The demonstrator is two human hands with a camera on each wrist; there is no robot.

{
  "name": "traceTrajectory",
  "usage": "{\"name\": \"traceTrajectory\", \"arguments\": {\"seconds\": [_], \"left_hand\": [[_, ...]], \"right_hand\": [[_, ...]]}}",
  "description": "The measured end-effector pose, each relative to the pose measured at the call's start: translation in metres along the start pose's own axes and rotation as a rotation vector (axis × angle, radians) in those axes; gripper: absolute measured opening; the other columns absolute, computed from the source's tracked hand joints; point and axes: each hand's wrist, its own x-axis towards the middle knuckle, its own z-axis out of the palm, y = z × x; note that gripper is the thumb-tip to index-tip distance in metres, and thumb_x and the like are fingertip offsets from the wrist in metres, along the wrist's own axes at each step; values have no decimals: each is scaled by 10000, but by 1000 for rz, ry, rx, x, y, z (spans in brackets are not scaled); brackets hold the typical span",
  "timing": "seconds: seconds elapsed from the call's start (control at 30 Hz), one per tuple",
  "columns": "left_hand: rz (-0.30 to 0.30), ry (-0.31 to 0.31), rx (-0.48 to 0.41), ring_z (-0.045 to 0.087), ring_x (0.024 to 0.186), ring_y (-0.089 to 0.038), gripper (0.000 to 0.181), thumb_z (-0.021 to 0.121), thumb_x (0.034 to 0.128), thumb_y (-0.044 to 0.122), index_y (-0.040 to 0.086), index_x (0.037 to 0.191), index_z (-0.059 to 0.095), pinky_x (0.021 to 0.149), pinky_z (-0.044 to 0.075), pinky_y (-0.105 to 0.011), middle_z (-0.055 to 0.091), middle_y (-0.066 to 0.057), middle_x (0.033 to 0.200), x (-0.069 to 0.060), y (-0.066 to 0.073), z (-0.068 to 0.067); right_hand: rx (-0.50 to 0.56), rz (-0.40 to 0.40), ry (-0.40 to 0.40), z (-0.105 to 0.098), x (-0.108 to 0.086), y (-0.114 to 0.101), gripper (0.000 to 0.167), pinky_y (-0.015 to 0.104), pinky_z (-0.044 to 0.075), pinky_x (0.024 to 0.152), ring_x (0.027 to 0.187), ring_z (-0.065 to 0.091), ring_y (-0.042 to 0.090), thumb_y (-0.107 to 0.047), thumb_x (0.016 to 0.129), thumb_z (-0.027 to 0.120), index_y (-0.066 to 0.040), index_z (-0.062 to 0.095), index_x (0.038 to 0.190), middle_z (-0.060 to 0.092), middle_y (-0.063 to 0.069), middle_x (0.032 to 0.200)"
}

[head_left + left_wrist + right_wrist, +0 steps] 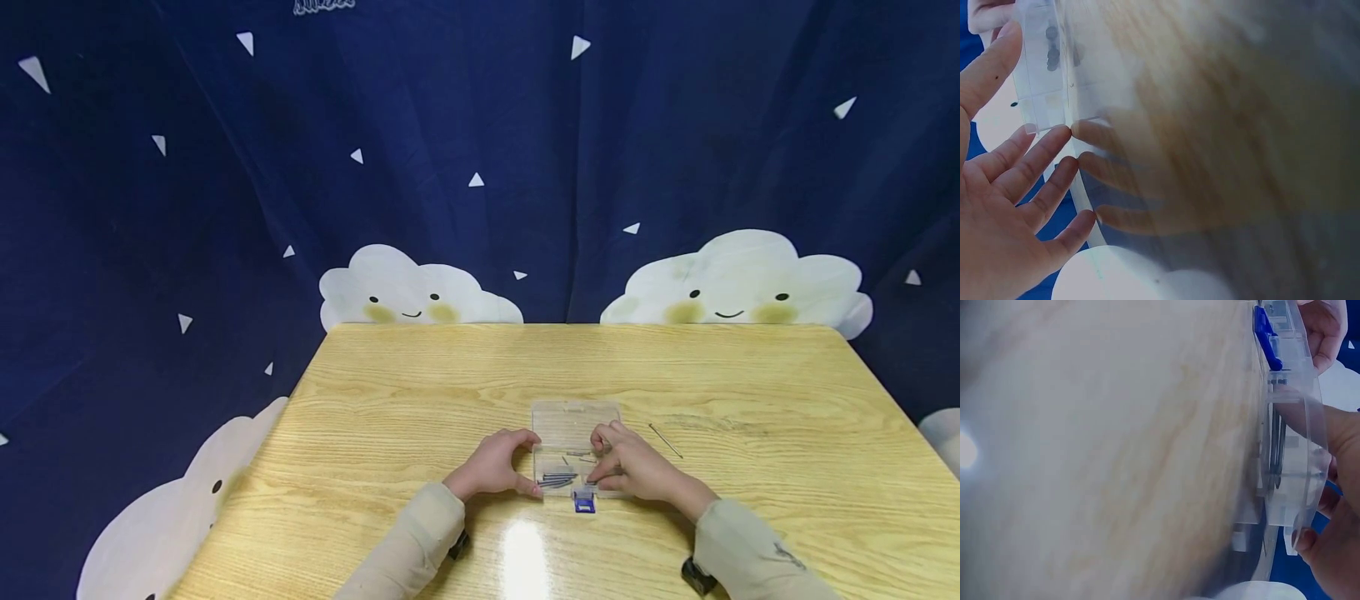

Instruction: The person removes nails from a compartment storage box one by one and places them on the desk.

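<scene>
A clear plastic compartment box (558, 492) lies on the table with its lid (573, 423) folded back. Dark nails (557, 480) fill its front left compartment, and thinner ones lie behind. My left hand (497, 462) rests at the box's left side, thumb near the front corner; the left wrist view shows its fingers spread and nearly straight. Into the front right compartment reaches my right hand (637, 465), its digits among dark nails (1278, 437) seen through the wall. Whether they pinch a nail cannot be told. A blue latch (584, 502) hangs at the front.
One loose nail (665, 440) lies on the wooden table (750, 392) to the right of the box. Behind the table hangs a dark blue curtain (450, 125) with clouds and triangles.
</scene>
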Motion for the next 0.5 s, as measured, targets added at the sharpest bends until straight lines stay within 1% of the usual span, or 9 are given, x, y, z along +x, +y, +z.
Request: {"name": "traceTrajectory", "arguments": {"seconds": [0.27,0.5], "left_hand": [[12,2,4,512,1047,-155,676,812,635,399,136,1196,542,924,377,-322,612,18,1090,-1,0,0],[5,-5,6,510,1049,-152,675,811,638,395,143,1203,539,929,376,-317,610,24,1095,-1,1,-1]], "right_hand": [[15,36,20,0,0,-4,128,261,332,674,813,317,85,-153,626,796,-219,748,725,451,-38,883],[32,84,24,-1,0,-7,121,255,286,660,799,295,63,-138,636,797,-220,743,706,450,-38,852]]}}
